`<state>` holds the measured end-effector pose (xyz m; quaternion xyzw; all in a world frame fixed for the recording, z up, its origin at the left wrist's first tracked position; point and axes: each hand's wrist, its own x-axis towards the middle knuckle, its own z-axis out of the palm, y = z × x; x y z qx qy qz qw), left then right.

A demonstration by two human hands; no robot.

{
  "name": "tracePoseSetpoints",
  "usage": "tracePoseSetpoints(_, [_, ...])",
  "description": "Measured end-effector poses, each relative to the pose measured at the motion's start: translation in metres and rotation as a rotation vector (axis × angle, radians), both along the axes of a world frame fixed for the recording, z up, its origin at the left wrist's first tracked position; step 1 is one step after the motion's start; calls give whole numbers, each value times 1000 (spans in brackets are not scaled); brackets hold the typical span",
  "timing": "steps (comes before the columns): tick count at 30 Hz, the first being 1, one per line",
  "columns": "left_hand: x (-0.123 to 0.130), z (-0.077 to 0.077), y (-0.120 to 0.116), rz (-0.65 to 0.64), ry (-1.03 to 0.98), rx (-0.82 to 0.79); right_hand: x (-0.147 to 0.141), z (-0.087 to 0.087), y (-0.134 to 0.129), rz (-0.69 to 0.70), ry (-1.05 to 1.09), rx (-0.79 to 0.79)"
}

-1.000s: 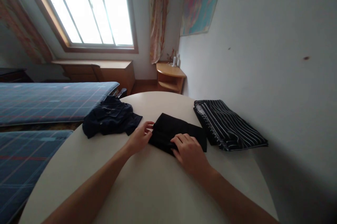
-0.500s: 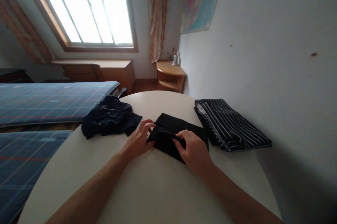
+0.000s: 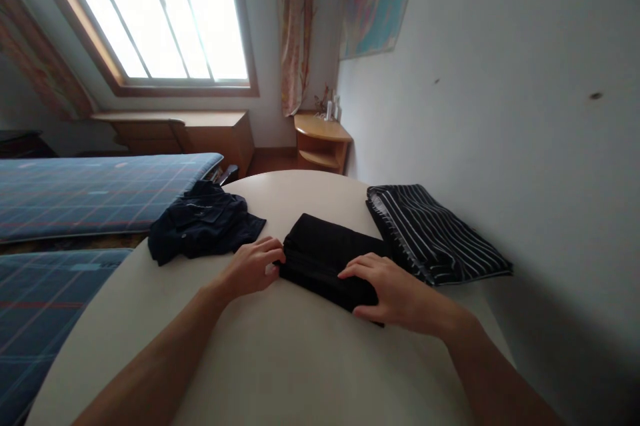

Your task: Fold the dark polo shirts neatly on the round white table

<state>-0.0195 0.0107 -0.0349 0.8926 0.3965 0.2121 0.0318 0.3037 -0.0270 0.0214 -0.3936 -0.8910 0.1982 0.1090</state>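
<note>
A black folded garment (image 3: 320, 249) lies flat on the white round table (image 3: 300, 359) in front of me. At its left end, my left hand (image 3: 253, 266) has its fingers and thumb curled around the corner, closed on the edge. My right hand (image 3: 385, 293) is open over the right part, with fingertips resting on the top and the thumb apart along the near edge. Left of the garment sits a crumpled dark navy garment (image 3: 205, 223) with a button and a pocket. To the right is a folded black-and-white striped cloth (image 3: 435, 233), near my right hand.
Blue plaid mattresses (image 3: 100, 193) adjoin the table on the left. A wall (image 3: 525, 166) runs along the right side. Beyond the table stand a wooden corner shelf (image 3: 323, 129) and a desk (image 3: 215, 121) under a bright window (image 3: 165, 13).
The raised fold of the black garment has been laid down flat. My right hand has let go of that fold and moved right and nearer, fingers spreading. My left hand shifted slightly left.
</note>
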Motion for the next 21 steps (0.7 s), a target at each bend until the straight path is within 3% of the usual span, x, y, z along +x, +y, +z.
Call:
tracePoseSetpoints(4, [1, -1, -2, -12, 32, -1, 11, -3, -4, -71, -53, -51])
tracePoseSetpoints(8, [-1, -2, 0, 23, 70, -4, 6, -15, -1, -100, -26, 6])
tracePoseSetpoints(15, [0, -8, 8, 326, 130, 119, 6, -41, 31, -135, 27, 284])
tracePoseSetpoints(21, [0, -10, 8, 393, 115, 96, 16, -31, 29, -228, 19, 262])
